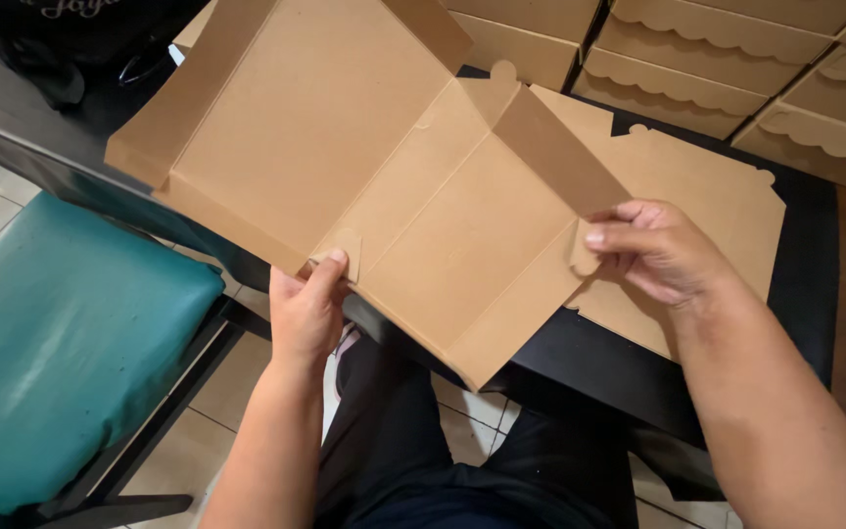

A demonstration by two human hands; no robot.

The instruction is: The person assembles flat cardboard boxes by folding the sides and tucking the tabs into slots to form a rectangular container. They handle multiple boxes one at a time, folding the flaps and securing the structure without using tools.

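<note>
Dark trousers (394, 460) on my legs fill the bottom of the view, above a tiled floor (237, 382). My left hand (307, 309) grips the near-left edge of an unfolded brown cardboard box blank (413, 186), thumb pressed over a small tab, fingers curled beneath. My right hand (656, 251) pinches a rounded tab at the blank's right side between thumb and fingertips, the hand mostly closed. Held between both hands, the blank hangs tilted above the edge of a black table (609, 362), its side flaps partly raised. Another flat blank (707, 196) lies on the table under my right hand; whether more lie below it cannot be told. Finished boxes with scalloped flaps (736, 78) stand in rows at the table's far side. At left stands a teal-cushioned chair (61, 343).
</note>
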